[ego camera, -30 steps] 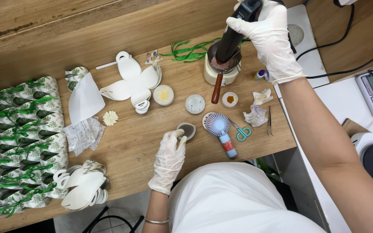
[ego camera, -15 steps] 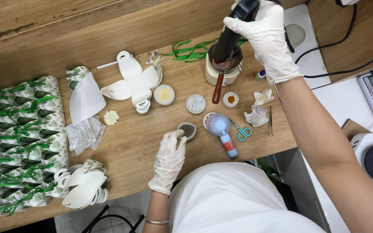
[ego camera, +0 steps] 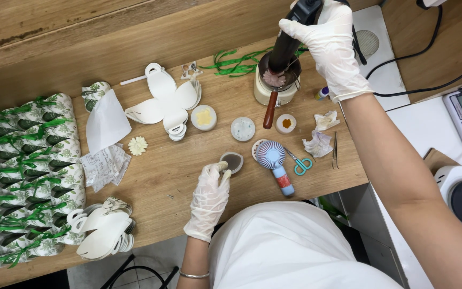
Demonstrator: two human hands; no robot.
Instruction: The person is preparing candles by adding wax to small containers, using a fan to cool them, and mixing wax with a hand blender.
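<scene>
Right hand (ego camera: 331,45) clenched around black heat tool (ego camera: 290,38), nozzle down over cream pot (ego camera: 275,85) just below; left hand (ego camera: 209,198) loosely curled, fingertips apparently touching small dark dish (ego camera: 233,161) just ahead.

Overhead view of a wooden table (ego camera: 188,176). The gloved right hand (ego camera: 330,45) grips a black tool (ego camera: 287,45) whose tip points down into a small pot (ego camera: 275,83) with a wooden handle, set on a cream base. The gloved left hand (ego camera: 209,198) rests on the table, its fingertips touching a small oval mould (ego camera: 232,160). Just right of the mould lie a handheld fan (ego camera: 272,160), scissors (ego camera: 299,163) and tweezers (ego camera: 334,150). Three small round dishes (ego camera: 241,128) sit between mould and pot. White paper cut-outs (ego camera: 167,101) lie at centre left, and leaf-printed cones (ego camera: 22,176) fill the left edge.
</scene>
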